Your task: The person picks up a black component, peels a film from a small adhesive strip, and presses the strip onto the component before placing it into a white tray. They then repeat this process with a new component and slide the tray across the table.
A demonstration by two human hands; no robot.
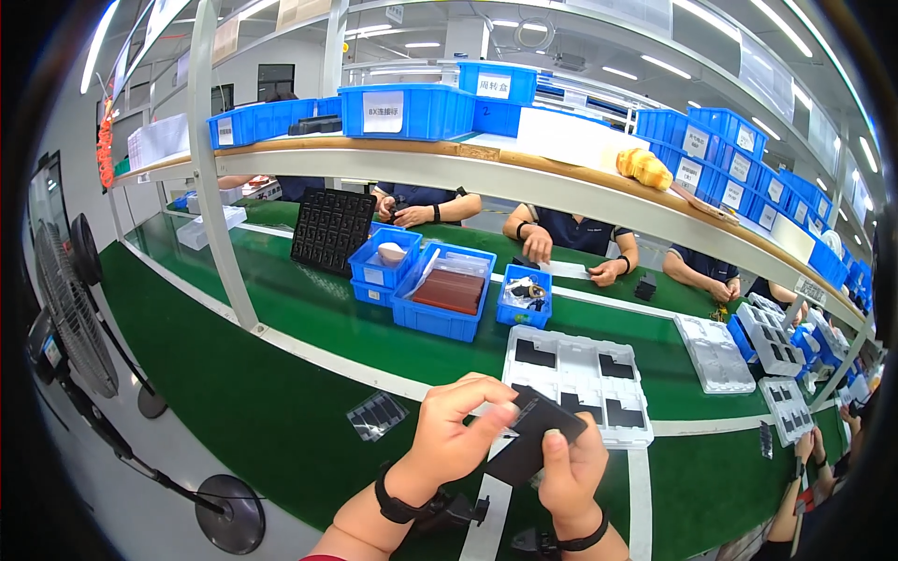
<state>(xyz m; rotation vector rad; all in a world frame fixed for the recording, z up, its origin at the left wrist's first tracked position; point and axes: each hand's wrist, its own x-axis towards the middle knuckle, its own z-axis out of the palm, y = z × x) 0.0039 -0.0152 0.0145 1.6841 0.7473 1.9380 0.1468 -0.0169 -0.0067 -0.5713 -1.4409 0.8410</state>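
In front of me, my right hand [572, 467] grips a thin black rectangular panel [524, 456] along its right side, thumb on the face. My left hand [454, 435] is closed in a pinch at the panel's upper left edge; what lies between its fingertips is too small to make out. Just beyond the hands, a white moulded tray [573, 363] carries several black flat parts with cut corners in its compartments. Left of my left hand, a clear sheet with dark strips [377, 414] rests on the green table.
Across the green table [281, 374] stand a blue bin of reddish-brown sheets [440, 323], a smaller blue bin [524, 313] and a black compartment tray [329, 230]. Overhead runs a shelf [393, 161] with blue bins. Co-workers' hands [538, 245] work opposite. A fan [79, 309] stands left.
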